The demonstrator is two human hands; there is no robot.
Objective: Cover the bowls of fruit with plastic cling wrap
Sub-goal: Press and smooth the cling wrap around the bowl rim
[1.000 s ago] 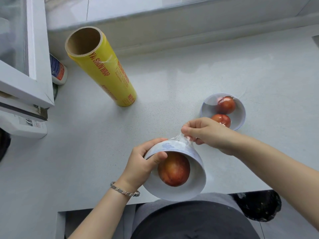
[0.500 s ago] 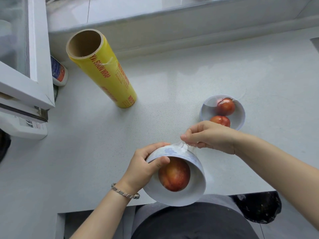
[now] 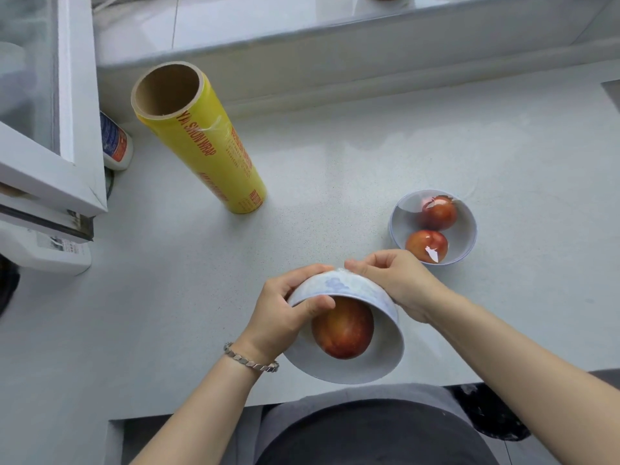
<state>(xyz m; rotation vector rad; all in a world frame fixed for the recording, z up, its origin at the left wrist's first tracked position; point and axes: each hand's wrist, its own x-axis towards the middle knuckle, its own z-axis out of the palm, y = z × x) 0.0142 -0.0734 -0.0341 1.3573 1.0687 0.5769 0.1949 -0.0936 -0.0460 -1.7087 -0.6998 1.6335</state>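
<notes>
Since the earlier frames the right hand [image 3: 396, 283] has been brought down from a raised pinch of gathered film onto the underside of the tilted bowl [image 3: 349, 330], where the film is now pressed flat against the ceramic.

On the white counter [image 3: 335, 169], the yellow cling wrap roll [image 3: 204, 146] stands well beyond the tilted bowl, to its left. A second bowl [image 3: 432, 226], holding two red fruits under glossy film, sits just beyond and to the right of the tilted bowl. The tilted bowl is held near the counter's front edge, mouth turned toward the camera, with one large red fruit [image 3: 342, 327] inside. It is gripped at the rim by the left hand [image 3: 288, 313], thumb over the edge.

The bowl is judged rigid, smooth and breakable, so it is best held at the rim and base. The film is judged light, limp and clingy; it is best smoothed with flat fingertips.
</notes>
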